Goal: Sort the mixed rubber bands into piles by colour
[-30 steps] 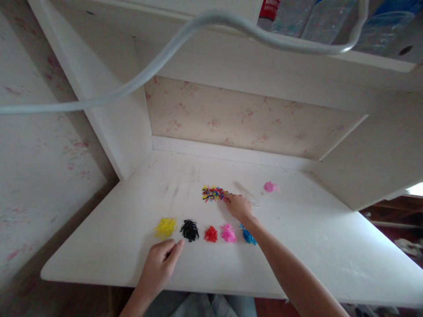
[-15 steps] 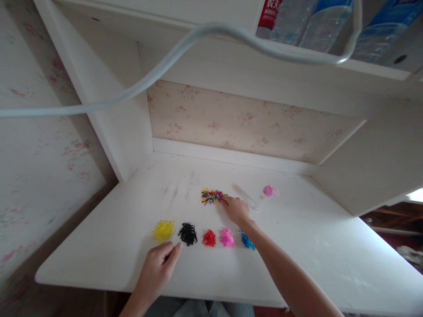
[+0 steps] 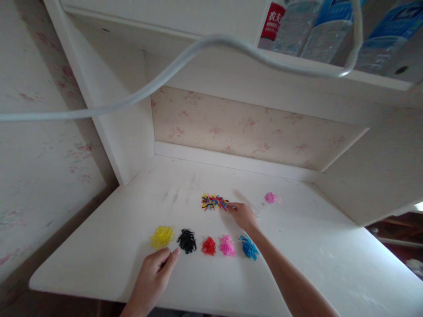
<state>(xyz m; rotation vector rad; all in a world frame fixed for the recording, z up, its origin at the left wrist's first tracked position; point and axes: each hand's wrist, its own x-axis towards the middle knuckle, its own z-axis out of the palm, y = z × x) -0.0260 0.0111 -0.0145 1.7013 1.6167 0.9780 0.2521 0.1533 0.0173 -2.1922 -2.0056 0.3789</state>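
Observation:
A mixed heap of small coloured bands (image 3: 213, 202) lies mid-desk. My right hand (image 3: 243, 215) reaches to its right edge, fingertips pinched together at the heap; what they grip is too small to see. In front lie sorted piles in a row: yellow (image 3: 161, 236), black (image 3: 187, 241), red (image 3: 209, 246), pink (image 3: 227, 245) and blue (image 3: 249, 248). My left hand (image 3: 154, 276) rests on the white desk (image 3: 313, 246) near the front edge, below the yellow and black piles, fingers loosely curled with nothing seen in them.
A pink object (image 3: 271, 198) and a clear plastic bag (image 3: 253, 206) lie to the right of the heap. A shelf overhead holds water bottles (image 3: 313, 26). A pale cable (image 3: 165, 75) hangs across the view. The desk's left side panel (image 3: 125, 132) stands upright.
The view has tilted slightly, so everything sits lower in the frame. My right hand stays at the heap's right edge; the blue pile shows more fully. My left hand has barely moved.

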